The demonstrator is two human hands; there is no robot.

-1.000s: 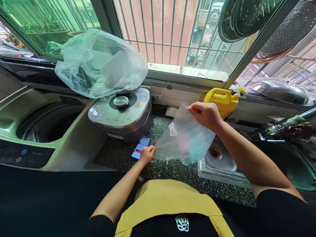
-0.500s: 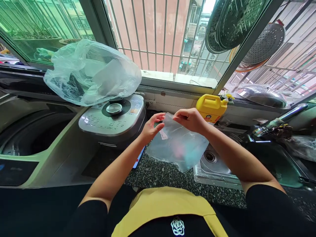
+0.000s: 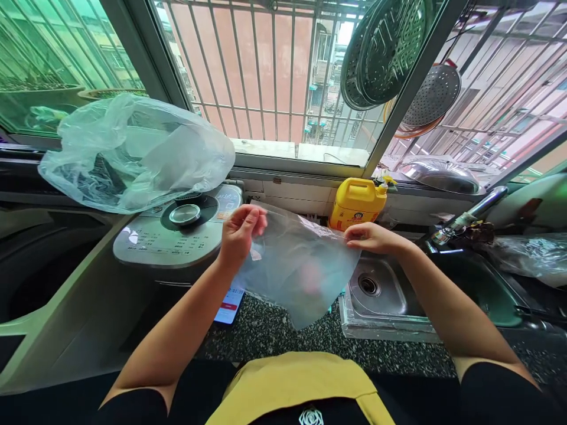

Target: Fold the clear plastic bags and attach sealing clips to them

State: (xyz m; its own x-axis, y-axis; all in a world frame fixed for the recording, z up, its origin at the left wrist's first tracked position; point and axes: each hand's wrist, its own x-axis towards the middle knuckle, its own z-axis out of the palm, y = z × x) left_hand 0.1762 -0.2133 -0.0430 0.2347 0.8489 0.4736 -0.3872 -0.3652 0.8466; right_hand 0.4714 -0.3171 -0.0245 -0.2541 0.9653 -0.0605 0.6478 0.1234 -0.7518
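Note:
A clear, frosted plastic bag hangs stretched between my two hands above the dark speckled counter. My left hand is closed on the bag's upper left corner. At the upper right corner, my right hand pinches the edge between thumb and fingers. Pink and teal patches show blurred through the film; what they are I cannot tell. Below my left wrist lies a phone with a lit screen, partly covered by the bag and forearm.
On the left, a large filled plastic bag rests over a rice cooker, beside a washing machine. A yellow jug stands behind my right hand. The metal sink and faucet are on the right.
My hands have moved apart, the left one leftward and the right one slightly down. The bag is now spread wide between them, and my left fingers have closed on its corner. The view has shifted.

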